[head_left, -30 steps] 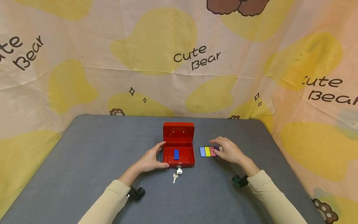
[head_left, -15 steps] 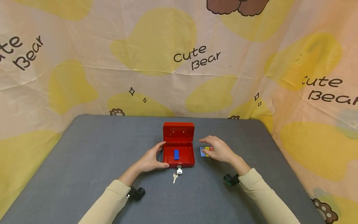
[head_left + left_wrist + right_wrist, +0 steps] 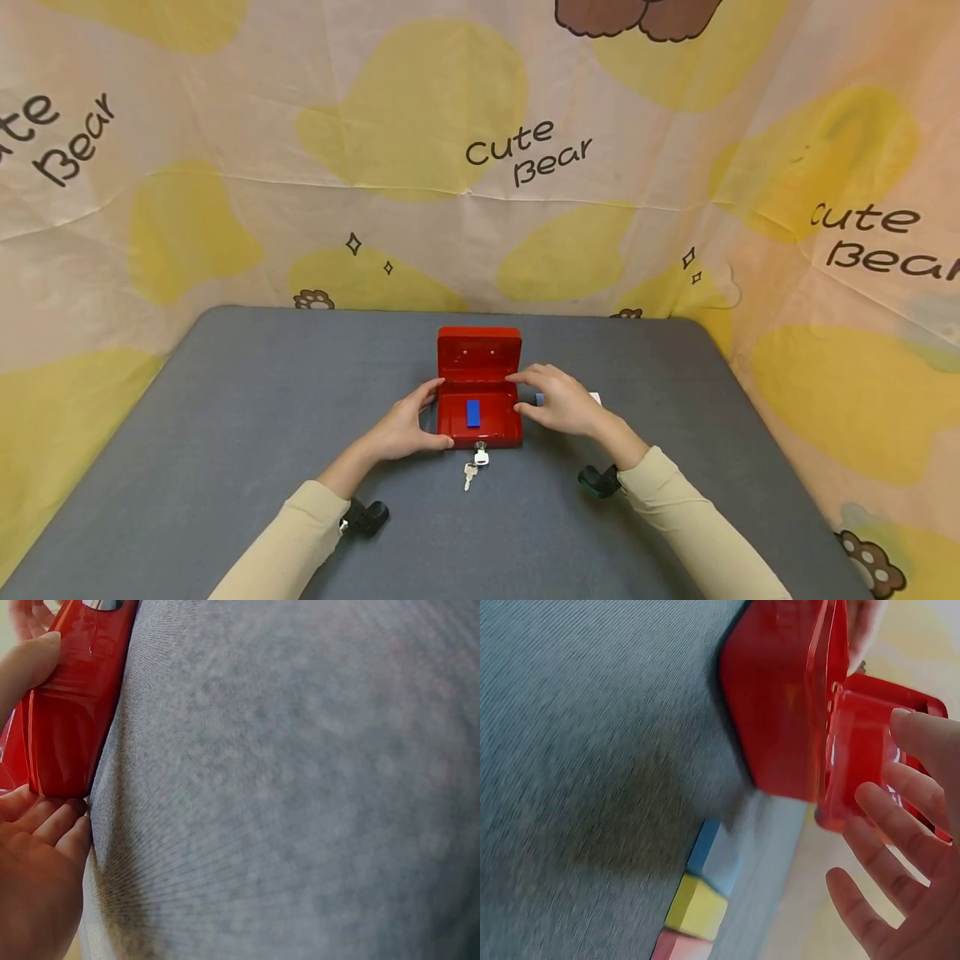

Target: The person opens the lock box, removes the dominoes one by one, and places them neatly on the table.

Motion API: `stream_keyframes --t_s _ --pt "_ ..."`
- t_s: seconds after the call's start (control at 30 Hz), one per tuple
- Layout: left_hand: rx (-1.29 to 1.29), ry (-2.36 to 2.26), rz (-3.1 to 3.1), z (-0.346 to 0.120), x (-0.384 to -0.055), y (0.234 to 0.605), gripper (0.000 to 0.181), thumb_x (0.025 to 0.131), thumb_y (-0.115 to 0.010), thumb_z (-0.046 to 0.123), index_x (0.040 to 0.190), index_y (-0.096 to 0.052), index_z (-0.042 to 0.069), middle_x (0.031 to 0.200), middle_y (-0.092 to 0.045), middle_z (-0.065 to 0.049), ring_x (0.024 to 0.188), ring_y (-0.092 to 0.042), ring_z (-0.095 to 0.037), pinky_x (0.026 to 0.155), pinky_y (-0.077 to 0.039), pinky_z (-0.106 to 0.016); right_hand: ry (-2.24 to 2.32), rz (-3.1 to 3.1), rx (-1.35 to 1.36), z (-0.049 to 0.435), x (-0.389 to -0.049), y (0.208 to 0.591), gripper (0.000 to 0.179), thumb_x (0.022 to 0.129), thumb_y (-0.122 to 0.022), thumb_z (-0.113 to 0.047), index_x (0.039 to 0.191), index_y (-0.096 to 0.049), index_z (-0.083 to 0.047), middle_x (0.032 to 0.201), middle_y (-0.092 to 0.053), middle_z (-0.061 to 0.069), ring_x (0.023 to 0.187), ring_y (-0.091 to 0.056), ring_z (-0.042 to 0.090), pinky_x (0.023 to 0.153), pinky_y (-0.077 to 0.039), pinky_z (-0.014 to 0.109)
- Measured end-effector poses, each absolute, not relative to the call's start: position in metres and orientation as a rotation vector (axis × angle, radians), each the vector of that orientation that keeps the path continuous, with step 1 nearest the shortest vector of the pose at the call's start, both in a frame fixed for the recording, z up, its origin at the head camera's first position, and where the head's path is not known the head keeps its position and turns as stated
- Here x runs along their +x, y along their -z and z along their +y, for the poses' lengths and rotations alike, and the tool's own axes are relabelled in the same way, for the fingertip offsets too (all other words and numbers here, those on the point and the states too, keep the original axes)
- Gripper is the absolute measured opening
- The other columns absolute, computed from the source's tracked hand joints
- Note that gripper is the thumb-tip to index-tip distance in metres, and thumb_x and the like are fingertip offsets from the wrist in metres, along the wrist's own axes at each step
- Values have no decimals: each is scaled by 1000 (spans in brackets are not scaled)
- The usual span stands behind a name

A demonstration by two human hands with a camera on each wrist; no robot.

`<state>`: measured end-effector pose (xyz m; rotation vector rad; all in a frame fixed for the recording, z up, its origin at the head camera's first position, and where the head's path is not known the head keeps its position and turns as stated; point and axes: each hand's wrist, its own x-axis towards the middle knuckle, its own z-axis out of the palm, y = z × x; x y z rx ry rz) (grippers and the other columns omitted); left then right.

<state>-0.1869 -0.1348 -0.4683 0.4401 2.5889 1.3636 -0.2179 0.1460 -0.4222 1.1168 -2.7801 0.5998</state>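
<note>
A red metal cash box (image 3: 480, 421) stands with its lid (image 3: 480, 357) raised; a dark blue block (image 3: 473, 413) lies inside. My left hand (image 3: 405, 427) holds the box's left side, thumb on the front edge and fingers toward the back corner. In the left wrist view the thumb (image 3: 36, 664) presses the red rim and the fingertips touch the end wall. My right hand (image 3: 566, 402) hovers at the box's right edge. The right wrist view shows its fingers (image 3: 900, 825) spread apart, holding nothing. A key (image 3: 481, 457) sits in the front lock, with a second key (image 3: 470, 476) hanging from it.
Right of the box, a row of blocks lies mostly under my right hand in the head view: light blue (image 3: 714, 859), yellow (image 3: 697, 907), pink (image 3: 681, 947), and a white end (image 3: 596, 397). The grey table (image 3: 300, 375) meets a printed cloth backdrop (image 3: 412, 108).
My right hand has moved left from above the row of blocks to the box's right edge. The left hand, the box and the dark blue block stay where they were.
</note>
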Motion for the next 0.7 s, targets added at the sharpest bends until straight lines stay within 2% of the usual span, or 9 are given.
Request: stream_keyframes --t_s 0.7 --pt "476 -1383 2572 -135 -186 468 92 68 -81 28 142 -30 10 139 -42 -14 127 -42 -32 102 -36 -48 -503 -2869 1239 104 -218 424 47 80 -69 -32 122 -60 -13 114 -61 1 101 -56 14 88 -49 31"
